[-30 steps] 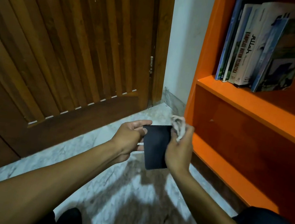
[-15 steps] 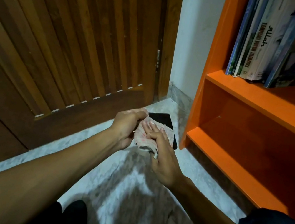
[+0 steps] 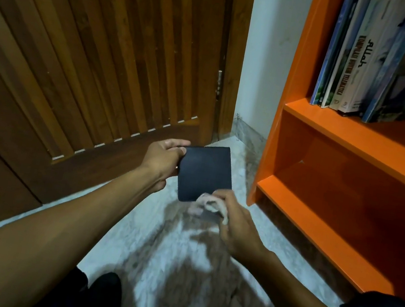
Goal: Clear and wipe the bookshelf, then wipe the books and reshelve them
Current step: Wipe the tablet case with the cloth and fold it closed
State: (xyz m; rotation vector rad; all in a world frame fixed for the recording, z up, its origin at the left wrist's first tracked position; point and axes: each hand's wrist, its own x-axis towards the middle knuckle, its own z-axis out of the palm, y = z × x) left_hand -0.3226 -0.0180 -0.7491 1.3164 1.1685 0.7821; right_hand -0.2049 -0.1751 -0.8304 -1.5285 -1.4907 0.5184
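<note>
1. Door (image 3: pixel 100 50): the brown slatted door fills the view from 9 to 11 o'clock and stands just behind your left hand. Keep the book off it as you turn the book over.

2. Left hand (image 3: pixel 162 157): it grips the dark book (image 3: pixel 205 172) by its left edge, thumb on the cover, the other fingers hidden under it. In my judgement the grip is sound. Hold the edge only, so the cover stays free for the cloth.

3. Book: it is held above the marble floor (image 3: pixel 176 269) at the centre of the view, cover up, tilted a little. The top and middle of the cover are bare.

4. Right hand (image 3: pixel 234 225): at 5 o'clock of the book, its fingers are curled round a pale cloth (image 3: pixel 210 204) and press it on the lower right corner of the cover. The hand is blurred, so I cannot tell how much cloth touches the book.

5. Advice: run the cloth in full passes from corner to corner, then wipe the spine and the back cover. Flatten the bunched cloth for wider contact.

6. Bookshelf (image 3: pixel 358 142): the orange bookshelf stands at 2 to 4 o'clock. The lower shelf shows no books. The upper shelf holds a row of books (image 3: pixel 377 64), the outer ones leaning left.

7. Judgement: this book is likely bound for the bookshelf once wiped.
</note>
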